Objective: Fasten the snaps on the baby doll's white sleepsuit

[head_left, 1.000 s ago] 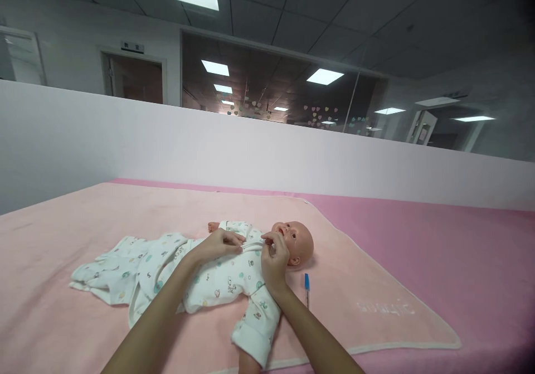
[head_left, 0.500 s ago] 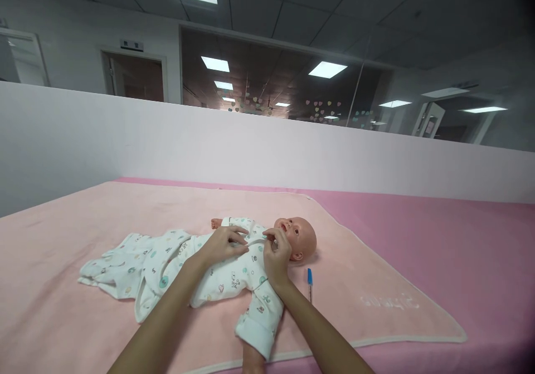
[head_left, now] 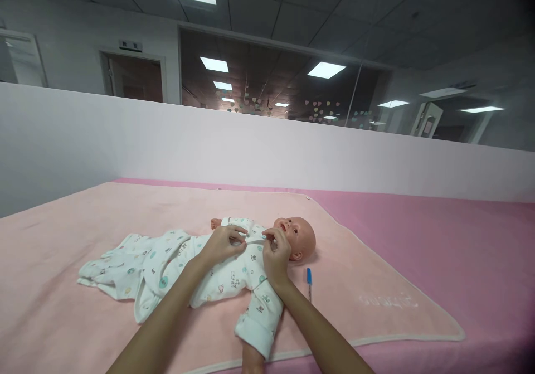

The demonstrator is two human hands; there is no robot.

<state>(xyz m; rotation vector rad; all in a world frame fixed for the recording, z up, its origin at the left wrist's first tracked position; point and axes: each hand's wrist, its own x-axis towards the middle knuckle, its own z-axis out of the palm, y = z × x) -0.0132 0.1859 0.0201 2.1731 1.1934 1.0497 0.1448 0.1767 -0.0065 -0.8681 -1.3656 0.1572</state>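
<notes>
1. the left hand [head_left: 220, 244] and the right hand [head_left: 276, 255] meet on the chest of a baby doll [head_left: 292, 236], just under its chin. the doll lies on its back on a pale pink blanket [head_left: 376, 285], near the middle of it, with the head to the right.
2. both hands pinch the neck edge of the white printed suit [head_left: 225, 276] between thumb and fingers; whether there is a snap or a tie there, i cannot tell, it is too small.
3. what could go wrong: the thin fabric may slip out of one pinch if the two hands pull apart too hard, and the front would open again.
4. the right wrist is near the doll's face, so a push there could turn the head or shift the doll on the blanket.
5. a blue pen [head_left: 309, 282] lies just beside the right forearm; a sideways move of this arm could roll it away.
6. no box, basket or other container is visible.
</notes>
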